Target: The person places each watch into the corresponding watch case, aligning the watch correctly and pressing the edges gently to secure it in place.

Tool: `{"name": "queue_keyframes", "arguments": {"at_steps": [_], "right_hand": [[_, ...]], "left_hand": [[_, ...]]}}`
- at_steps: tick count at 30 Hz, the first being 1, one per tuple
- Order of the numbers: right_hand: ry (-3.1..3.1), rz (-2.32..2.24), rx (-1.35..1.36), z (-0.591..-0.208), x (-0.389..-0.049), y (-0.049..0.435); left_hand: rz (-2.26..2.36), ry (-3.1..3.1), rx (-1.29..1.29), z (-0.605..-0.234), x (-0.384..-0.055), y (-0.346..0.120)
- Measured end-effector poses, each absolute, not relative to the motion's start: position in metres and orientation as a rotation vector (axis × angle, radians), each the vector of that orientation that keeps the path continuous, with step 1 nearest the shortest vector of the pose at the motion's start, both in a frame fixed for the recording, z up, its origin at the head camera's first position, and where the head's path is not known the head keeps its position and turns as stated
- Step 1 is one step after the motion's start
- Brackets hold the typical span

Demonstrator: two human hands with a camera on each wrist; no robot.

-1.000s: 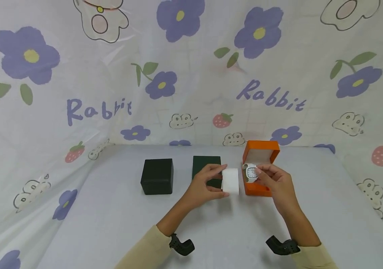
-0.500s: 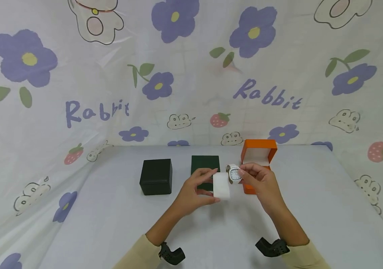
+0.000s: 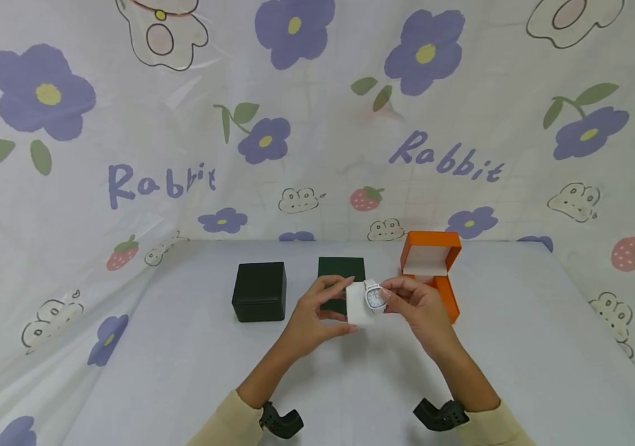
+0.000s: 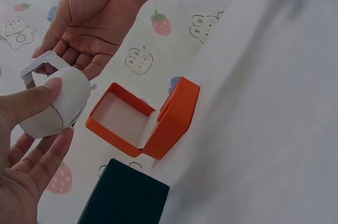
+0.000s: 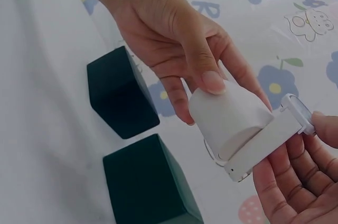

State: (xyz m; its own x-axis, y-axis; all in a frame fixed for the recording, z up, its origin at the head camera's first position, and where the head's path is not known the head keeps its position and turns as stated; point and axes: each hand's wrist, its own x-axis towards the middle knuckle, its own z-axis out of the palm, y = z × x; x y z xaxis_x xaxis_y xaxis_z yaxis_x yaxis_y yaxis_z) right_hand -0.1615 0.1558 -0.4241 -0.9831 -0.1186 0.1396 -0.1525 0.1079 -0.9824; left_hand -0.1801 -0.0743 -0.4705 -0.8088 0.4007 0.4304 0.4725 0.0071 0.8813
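Note:
Near the middle of the head view my left hand [image 3: 308,319] grips a white watch cushion [image 3: 356,306] between thumb and fingers. My right hand [image 3: 420,313] pinches a white wristwatch [image 3: 375,298] by its case, thumb beside the dial. The watch, its strap looped closed, is up against the cushion's right end. In the right wrist view the strap [image 5: 266,147] stands across the end of the cushion [image 5: 227,121]; how far it goes around is unclear. From the left wrist, the strap [image 4: 45,60] appears at the cushion's far end, with open space inside the loop.
An orange watch box [image 3: 433,238] with its lid raised stands behind my right hand, which partly covers it. Behind my left hand is a dark green box [image 3: 342,266]. A closed black-looking box [image 3: 259,291] sits to the left on the white tabletop [image 3: 183,371].
The watch has moved left in my right hand, from in front of the orange box to the cushion's end. My left hand has shifted slightly left with the cushion.

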Motion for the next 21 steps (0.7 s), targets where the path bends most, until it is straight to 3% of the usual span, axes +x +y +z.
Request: {"name": "queue_keyframes", "arguments": {"at_steps": [21], "right_hand": [[-2.364,2.172,0.124,-0.4277,-0.1627,0.1467]], "left_hand": [[-1.994,-2.156,-0.815,-0.4696,-0.1805,-0.0765]]}}
